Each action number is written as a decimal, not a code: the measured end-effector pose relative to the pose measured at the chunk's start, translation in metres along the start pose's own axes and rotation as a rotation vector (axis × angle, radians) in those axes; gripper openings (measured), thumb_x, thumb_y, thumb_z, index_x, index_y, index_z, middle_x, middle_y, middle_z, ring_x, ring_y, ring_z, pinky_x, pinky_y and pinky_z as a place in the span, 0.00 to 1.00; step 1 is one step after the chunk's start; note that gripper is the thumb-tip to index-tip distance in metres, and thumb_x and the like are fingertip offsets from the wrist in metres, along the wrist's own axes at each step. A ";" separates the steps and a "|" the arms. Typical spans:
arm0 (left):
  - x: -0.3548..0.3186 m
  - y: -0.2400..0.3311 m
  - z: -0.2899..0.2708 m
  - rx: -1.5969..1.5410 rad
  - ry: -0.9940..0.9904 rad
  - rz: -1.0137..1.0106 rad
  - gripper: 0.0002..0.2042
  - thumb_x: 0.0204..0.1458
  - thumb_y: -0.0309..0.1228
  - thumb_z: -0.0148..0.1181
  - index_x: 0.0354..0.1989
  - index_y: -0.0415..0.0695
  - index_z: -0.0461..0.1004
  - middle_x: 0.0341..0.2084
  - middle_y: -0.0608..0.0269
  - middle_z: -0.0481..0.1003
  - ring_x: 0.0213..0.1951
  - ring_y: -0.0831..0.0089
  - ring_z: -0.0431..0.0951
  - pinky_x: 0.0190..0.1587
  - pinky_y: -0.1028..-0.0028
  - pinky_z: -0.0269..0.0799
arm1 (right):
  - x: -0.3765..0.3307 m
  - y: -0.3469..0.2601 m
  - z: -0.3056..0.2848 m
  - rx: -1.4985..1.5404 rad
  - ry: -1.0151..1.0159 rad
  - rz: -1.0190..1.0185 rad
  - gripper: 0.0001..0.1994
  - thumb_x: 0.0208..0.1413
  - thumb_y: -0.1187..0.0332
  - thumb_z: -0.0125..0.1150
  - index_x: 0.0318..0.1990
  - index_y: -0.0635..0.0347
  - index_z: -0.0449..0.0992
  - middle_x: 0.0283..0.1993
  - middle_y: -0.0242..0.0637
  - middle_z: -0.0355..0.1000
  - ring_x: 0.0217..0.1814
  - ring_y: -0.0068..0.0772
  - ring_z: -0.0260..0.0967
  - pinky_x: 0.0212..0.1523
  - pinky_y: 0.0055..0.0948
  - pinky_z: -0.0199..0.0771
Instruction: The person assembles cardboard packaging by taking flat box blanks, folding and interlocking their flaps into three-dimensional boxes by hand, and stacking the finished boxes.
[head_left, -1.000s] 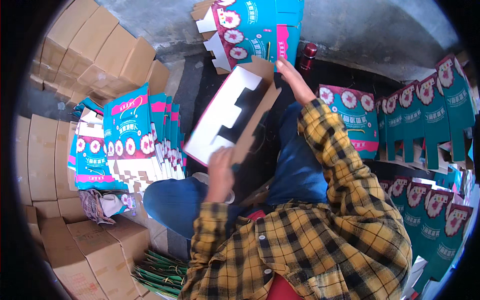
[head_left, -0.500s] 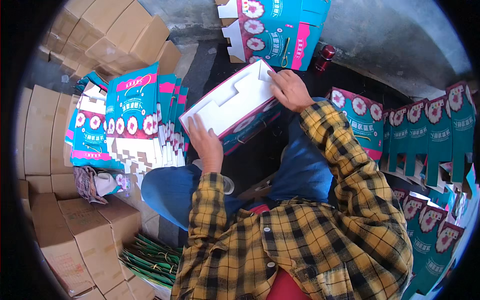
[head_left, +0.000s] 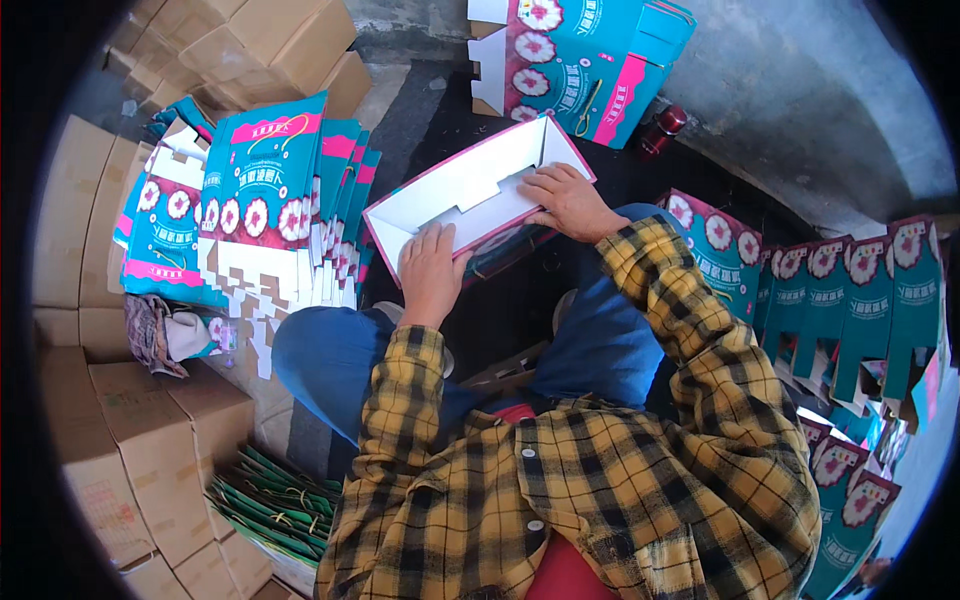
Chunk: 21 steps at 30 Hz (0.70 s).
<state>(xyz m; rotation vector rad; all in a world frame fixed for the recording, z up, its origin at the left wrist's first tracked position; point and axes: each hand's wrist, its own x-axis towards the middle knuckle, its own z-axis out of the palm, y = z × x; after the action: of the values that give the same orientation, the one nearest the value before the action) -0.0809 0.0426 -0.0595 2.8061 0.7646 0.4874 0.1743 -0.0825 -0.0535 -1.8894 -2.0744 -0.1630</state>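
Observation:
In front of me a teal and maroon cardboard gift box [head_left: 468,198] stands with its white inside facing up, and interlocking flaps lie across the far part of its opening. My left hand [head_left: 430,274] grips the near left edge, fingers over the rim. My right hand [head_left: 570,203] holds the near right edge, its fingers reaching inside onto the white flap and the thumb outside. My knees are on either side of the box's near side.
Flat printed cartons [head_left: 262,190] lean in a stack at left, beside brown boxes [head_left: 150,450]. Folded teal boxes [head_left: 850,300] stand in rows at right. Another flat stack [head_left: 570,70] lies at the far side, next to a red flask [head_left: 664,128]. Green corded pieces [head_left: 280,510] fill a box at lower left.
My right hand has moved from the box's far right corner to its near edge, fingers now inside. My left hand has shifted right along the rim, and the box has turned slightly.

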 end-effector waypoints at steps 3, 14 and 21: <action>-0.003 0.001 -0.001 0.025 0.029 0.007 0.24 0.50 0.39 0.62 0.53 0.41 0.69 0.53 0.51 0.70 0.58 0.56 0.66 0.61 0.59 0.57 | 0.002 -0.002 -0.002 0.008 0.006 -0.016 0.25 0.52 0.52 0.61 0.54 0.56 0.70 0.56 0.40 0.68 0.62 0.44 0.61 0.63 0.43 0.56; -0.006 -0.032 -0.013 -0.234 0.423 -0.430 0.32 0.56 0.43 0.56 0.63 0.34 0.57 0.61 0.39 0.59 0.64 0.47 0.57 0.66 0.56 0.50 | -0.010 0.032 0.003 0.226 0.593 0.509 0.19 0.62 0.59 0.51 0.52 0.65 0.71 0.51 0.52 0.69 0.55 0.52 0.66 0.58 0.41 0.64; -0.037 -0.113 0.010 -1.185 0.277 -1.027 0.42 0.56 0.67 0.35 0.59 0.36 0.65 0.52 0.50 0.71 0.53 0.61 0.72 0.55 0.66 0.66 | -0.008 0.060 0.025 1.082 0.271 1.034 0.35 0.63 0.41 0.37 0.41 0.70 0.78 0.31 0.43 0.76 0.29 0.29 0.72 0.33 0.28 0.68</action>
<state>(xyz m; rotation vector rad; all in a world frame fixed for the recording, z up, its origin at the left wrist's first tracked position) -0.1592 0.1179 -0.1089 1.0874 1.2479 0.7503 0.2299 -0.0756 -0.0878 -1.7286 -0.5288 0.7335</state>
